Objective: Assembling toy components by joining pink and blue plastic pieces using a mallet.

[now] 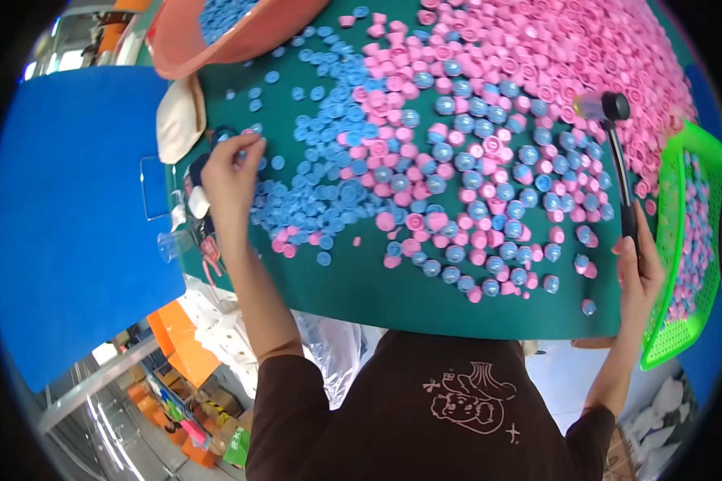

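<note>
My right hand (641, 271) is closed round the black handle of a small mallet (619, 156). Its head, one end black and the other yellowish, reaches over the pink pieces at the right. At the table's left side my left hand (231, 172) has thumb and fingertips pinched together; whatever lies between them is too small to make out. Beside that hand spreads a pile of flat blue caps (305, 196). Many small pink cups (569, 56) cover the far right. Across the middle lie pink cups topped with shiny blue caps (483, 127).
A salmon-coloured basin (273, 32) holding blue pieces stands at the far left. At the right edge is a green basket (672, 341) with pink and blue pieces. A cream cloth (180, 120) and a clear cup (172, 245) lie along the left edge of the green table (353, 301).
</note>
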